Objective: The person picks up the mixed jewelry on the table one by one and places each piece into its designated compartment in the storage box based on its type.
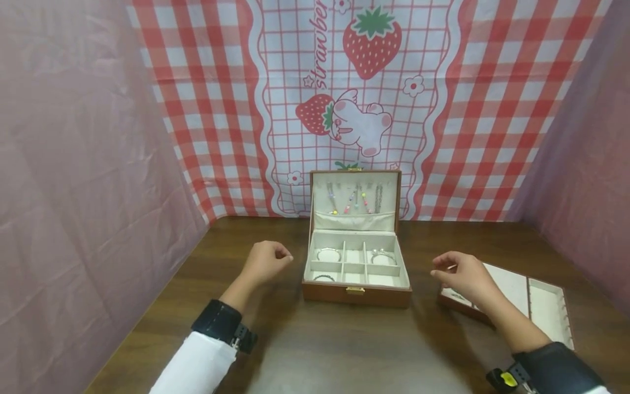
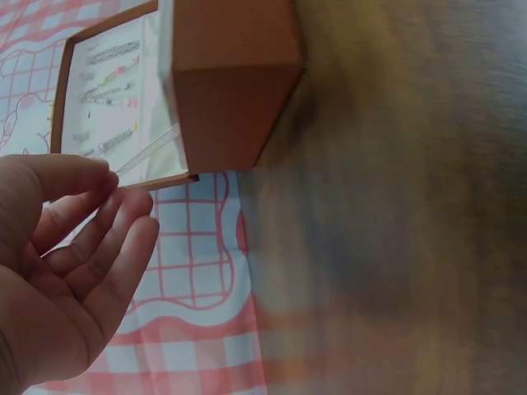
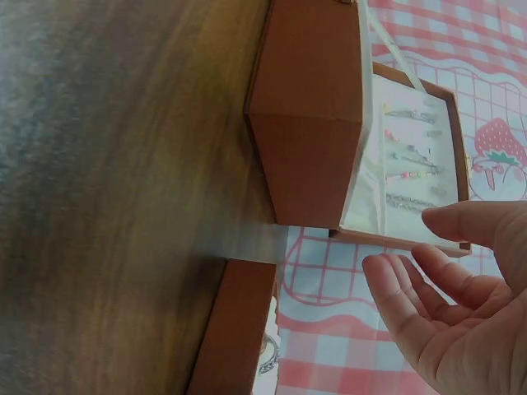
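A brown jewelry box (image 1: 330, 291) stands with its lid raised. Beaded and chain necklaces (image 1: 365, 202) hang inside the lid. Silvery bracelets (image 1: 328, 249) lie in its back left and back right compartments, and a darker bracelet (image 1: 324, 277) sits front left. Left of the box, my left hand (image 1: 266, 260) hovers, thumb and index fingertips together, no object visible between them. My right hand (image 1: 465, 273) is above the left end of a brown tray (image 1: 507, 284), fingers loosely bent and thumb apart, holding nothing. It partly hides that tray.
The tray's right end has a narrow notched compartment (image 1: 546, 306). A ring-like piece (image 3: 268, 355) lies at its left end. Behind the wooden table (image 1: 344, 350) hangs a checked strawberry cloth (image 1: 221, 109). Pink curtains (image 1: 88, 164) flank both sides.
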Tool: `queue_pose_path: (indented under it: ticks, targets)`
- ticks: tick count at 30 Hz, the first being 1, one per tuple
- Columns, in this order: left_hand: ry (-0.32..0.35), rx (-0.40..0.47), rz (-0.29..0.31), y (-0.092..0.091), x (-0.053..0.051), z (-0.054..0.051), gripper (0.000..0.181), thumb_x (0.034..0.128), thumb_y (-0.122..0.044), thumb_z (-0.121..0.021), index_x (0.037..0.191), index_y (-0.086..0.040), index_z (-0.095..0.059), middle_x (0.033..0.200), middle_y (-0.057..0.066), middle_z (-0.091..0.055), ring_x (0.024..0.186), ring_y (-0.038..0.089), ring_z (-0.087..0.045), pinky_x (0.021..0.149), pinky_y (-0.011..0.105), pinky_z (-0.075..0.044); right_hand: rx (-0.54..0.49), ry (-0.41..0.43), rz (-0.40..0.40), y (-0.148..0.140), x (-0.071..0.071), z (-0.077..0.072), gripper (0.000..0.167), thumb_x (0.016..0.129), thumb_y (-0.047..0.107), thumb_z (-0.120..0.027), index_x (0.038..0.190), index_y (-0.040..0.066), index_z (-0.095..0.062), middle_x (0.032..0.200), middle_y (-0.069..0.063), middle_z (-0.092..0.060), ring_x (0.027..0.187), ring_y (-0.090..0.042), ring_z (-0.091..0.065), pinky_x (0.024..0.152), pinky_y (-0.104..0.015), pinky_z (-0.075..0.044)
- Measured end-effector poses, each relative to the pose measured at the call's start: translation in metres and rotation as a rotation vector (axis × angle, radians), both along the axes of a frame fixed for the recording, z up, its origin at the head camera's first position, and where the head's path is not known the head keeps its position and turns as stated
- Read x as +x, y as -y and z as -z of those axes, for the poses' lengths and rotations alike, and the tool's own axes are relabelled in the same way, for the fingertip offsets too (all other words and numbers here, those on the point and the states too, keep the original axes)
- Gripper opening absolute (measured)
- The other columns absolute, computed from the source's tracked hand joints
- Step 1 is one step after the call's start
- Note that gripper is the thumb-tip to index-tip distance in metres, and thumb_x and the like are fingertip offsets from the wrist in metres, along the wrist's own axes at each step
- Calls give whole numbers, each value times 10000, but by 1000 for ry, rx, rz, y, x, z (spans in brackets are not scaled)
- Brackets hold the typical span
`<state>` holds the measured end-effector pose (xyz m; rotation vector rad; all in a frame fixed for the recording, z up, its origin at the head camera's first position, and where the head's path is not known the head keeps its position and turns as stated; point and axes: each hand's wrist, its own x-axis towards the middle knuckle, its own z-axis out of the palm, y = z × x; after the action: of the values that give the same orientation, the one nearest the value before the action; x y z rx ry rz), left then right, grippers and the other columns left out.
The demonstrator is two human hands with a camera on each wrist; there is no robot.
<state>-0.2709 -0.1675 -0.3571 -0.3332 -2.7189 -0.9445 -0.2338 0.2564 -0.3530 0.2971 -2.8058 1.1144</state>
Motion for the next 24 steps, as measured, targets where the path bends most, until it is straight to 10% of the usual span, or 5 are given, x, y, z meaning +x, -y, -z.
queue_pose_path:
  ticks: [8,24]
  targets:
    - [-46,-170,-68,-2,15,12,84,839,-171,-718,760,-142,-724,736,-46,-660,700,139,-596,673,355,-509,173,-168,10,2,5,9,252,815,120,-751,993,-39,-670,849,-99,-690,742,-242,-653,617,-388,-498]
    - [-113,-135,-89,-26,13,15,103,853,-192,-713,764,-141,-726,721,-50,-657,676,147,-592,637,358,-503,174,-177,55,-7,12,16,262,821,139,-753,997,-41,-680,882,-141,-708,751,-266,-677,657,-447,-507]
